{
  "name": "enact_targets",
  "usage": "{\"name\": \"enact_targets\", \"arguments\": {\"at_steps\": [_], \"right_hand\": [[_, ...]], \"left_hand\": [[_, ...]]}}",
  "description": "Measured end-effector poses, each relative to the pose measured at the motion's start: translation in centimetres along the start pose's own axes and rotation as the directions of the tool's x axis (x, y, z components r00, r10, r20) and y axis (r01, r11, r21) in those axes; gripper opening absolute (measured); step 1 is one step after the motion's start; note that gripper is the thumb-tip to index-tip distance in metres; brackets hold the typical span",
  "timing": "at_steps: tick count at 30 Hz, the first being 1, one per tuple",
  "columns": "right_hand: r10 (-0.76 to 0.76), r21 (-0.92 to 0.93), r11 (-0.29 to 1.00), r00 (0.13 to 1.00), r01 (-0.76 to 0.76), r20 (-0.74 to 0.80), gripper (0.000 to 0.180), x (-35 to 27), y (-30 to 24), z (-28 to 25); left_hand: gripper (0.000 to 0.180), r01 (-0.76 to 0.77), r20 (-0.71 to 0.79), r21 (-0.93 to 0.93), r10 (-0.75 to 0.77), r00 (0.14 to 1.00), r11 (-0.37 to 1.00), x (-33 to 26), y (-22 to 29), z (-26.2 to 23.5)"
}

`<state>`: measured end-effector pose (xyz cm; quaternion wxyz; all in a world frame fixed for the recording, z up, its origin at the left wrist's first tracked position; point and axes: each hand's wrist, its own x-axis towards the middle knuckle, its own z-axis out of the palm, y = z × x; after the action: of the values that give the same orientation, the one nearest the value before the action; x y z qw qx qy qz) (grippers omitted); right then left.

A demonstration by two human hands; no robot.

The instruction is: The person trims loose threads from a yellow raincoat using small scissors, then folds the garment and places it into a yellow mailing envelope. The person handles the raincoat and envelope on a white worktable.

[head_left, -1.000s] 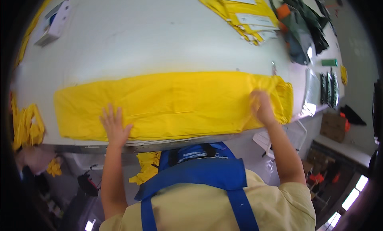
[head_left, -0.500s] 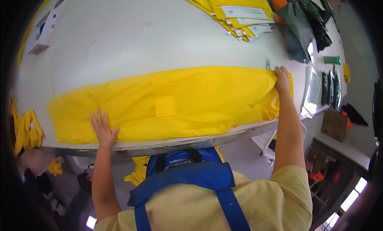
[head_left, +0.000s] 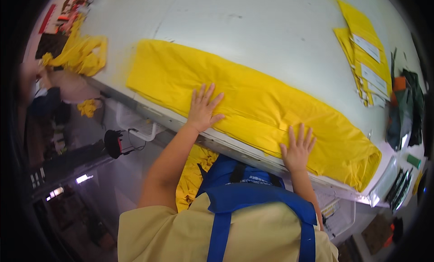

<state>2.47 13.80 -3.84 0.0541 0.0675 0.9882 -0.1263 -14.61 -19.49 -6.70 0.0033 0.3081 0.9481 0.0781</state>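
A long folded piece of yellow fabric, maybe a garment [head_left: 253, 97], lies flat along the near edge of the white table [head_left: 253, 36]. My left hand [head_left: 204, 109] rests on it left of its middle, palm down with the fingers spread. Right of the middle, my right hand [head_left: 298, 150] also lies flat on the cloth, fingers apart, close to the table's edge. Wrinkles run through the fabric between and beside the hands. Its right end is rounded and creased. Neither hand grips anything.
At the far right lies a stack of yellow packets with white labels [head_left: 367, 58]. Beside it are dark green and black fabric [head_left: 407, 110], a green roll [head_left: 413, 161] and black packets [head_left: 400, 189]. Another person's arm [head_left: 43, 79] is at the left, near crumpled yellow cloth [head_left: 88, 56].
My right hand has let go of the fabric's right end and now lies flat nearer the middle. My left hand has moved along the cloth. The view has turned leftward.
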Motion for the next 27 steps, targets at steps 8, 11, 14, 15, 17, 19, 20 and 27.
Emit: {"name": "enact_targets", "arguments": {"at_steps": [8,11,14,15,17,19,20,27], "right_hand": [[0.076,-0.042,0.996,0.997,-0.075,0.02,0.06,0.0,-1.1,-0.5],[0.046,0.423,0.906,0.997,-0.016,-0.062,0.086,-0.4,-5.3,0.4],[0.108,0.342,0.938,0.987,-0.061,-0.119,0.099,-0.7,-7.7,1.8],[0.134,0.327,0.941,0.982,-0.084,-0.134,0.101,-0.7,-7.5,2.1],[0.159,0.34,0.935,0.976,-0.102,-0.146,0.099,-1.1,-7.4,2.8],[0.164,0.364,0.927,0.973,-0.096,-0.164,0.093,-1.1,-6.9,3.6],[0.168,0.392,0.917,0.964,-0.075,-0.207,0.085,-1.2,-6.6,4.4],[0.132,0.641,0.76,0.991,-0.106,0.008,0.04,-2.2,-6.1,5.8]], "left_hand": [[0.057,0.073,0.302,-0.953,-0.948,0.098,-0.295,-3.4,-9.9,-1.8],[0.048,-0.124,0.536,-0.785,-0.767,0.353,-0.606,-4.3,-11.8,-1.9],[0.04,-0.045,0.472,-0.85,-0.798,0.375,-0.525,-3.0,-12.9,-4.7],[0.041,-0.115,0.267,-0.927,-0.844,0.465,-0.357,-1.1,-10.1,-8.5],[0.045,-0.163,0.047,-0.969,-0.788,0.614,-0.185,2.2,-5.8,-16.1],[0.048,-0.298,-0.211,-0.953,-0.596,0.775,-0.049,6.1,1.7,-22.3],[0.049,-0.406,-0.374,-0.914,-0.417,0.829,0.012,8.5,6.7,-24.7],[0.033,-0.622,-0.369,-0.723,0.593,0.715,0.3,16.6,40.6,-21.3]]}}
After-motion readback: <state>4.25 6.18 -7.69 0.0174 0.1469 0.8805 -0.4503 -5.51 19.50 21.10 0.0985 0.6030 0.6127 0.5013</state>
